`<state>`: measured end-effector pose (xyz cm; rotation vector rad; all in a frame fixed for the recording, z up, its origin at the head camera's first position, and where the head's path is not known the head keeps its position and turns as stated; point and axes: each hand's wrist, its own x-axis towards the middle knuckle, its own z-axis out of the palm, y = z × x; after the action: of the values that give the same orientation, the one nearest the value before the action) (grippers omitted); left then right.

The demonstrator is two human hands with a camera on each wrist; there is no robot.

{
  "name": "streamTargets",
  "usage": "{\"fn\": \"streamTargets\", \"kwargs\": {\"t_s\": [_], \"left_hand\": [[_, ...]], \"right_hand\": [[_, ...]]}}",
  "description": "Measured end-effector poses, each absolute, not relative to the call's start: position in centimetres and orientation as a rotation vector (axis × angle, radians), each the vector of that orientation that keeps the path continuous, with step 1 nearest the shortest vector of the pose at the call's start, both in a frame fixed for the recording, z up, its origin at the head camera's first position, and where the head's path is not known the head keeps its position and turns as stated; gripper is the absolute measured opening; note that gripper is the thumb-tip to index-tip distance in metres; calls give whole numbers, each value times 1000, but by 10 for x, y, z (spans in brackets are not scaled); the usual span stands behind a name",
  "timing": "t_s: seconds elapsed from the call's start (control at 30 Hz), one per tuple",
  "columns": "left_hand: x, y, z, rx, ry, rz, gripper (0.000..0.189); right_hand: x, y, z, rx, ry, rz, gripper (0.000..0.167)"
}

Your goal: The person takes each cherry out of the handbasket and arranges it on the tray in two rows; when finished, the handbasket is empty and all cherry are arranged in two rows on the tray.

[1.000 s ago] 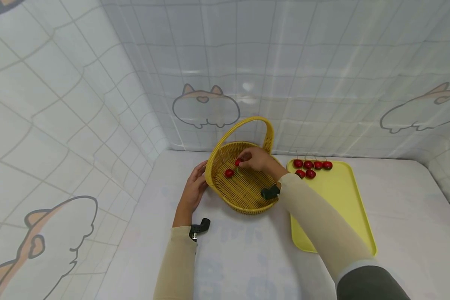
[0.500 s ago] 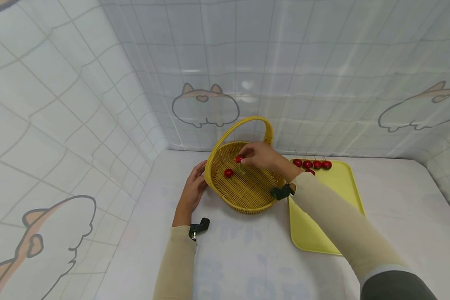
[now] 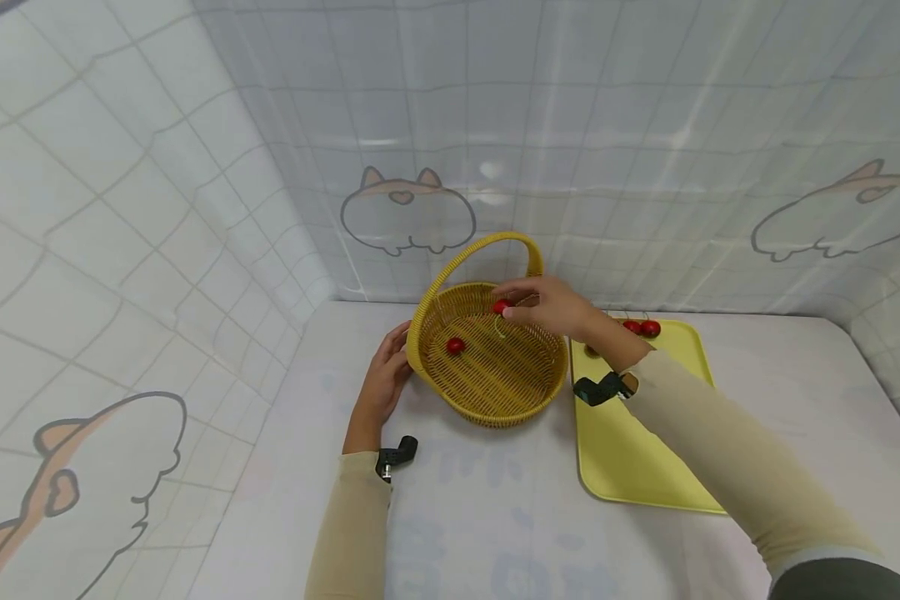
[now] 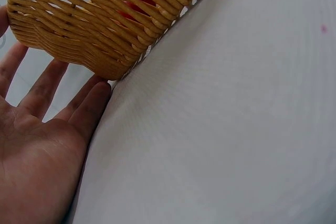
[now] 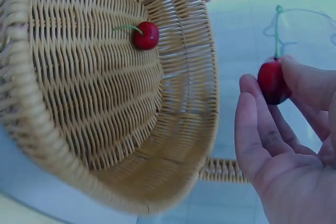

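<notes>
My right hand pinches a red cherry between thumb and fingers, its green stem pointing up in the right wrist view. That hand is over the back right part of a yellow wicker basket with a tall arched handle. A second cherry with a stem lies on the basket floor, toward the left. At the basket's left side is my left hand, its extended fingers touching the woven wall from outside. Several more cherries sit at the yellow tray's back edge, some hidden by my right wrist.
The yellow tray lies right of the basket, with my right forearm across it. A white cloth covers the table. Behind the basket rises a tile-patterned curtain, and another side of it stands at left.
My right hand has moved right and slightly back inside the basket area, carrying the cherry with it. My right forearm covers more of the tray's cherries. The left hand stays in place.
</notes>
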<state>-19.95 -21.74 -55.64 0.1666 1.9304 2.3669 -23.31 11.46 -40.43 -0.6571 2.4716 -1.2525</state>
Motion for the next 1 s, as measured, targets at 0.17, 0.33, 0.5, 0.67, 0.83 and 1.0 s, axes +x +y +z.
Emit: {"fn": "streamTargets", "kwargs": {"t_s": [0.17,0.33,0.5,0.67,0.83,1.0], "left_hand": [[-199,-219,-556,177,1934,2365,51],[-199,-219,-556,177,1931,2370,50],[-199,-219,-557,162,1933,2363,51],[-200,-220,-559,159,1929,2364,51],[-200,-222,-560,164,1922,2363,52],[-200,-223,-560,167,1915,2374,51]], "right_hand": [[-228,132,-404,-613,2438,-1362,40],[-220,152,-407,-555,2429,-1431,43],[-212,176,-410,-416,2418,-1466,47],[-204,200,-414,-321,2414,-1522,45],[-196,223,-419,-275,2463,-1550,52],[-190,241,-428,-227,2443,-1659,51]]}}
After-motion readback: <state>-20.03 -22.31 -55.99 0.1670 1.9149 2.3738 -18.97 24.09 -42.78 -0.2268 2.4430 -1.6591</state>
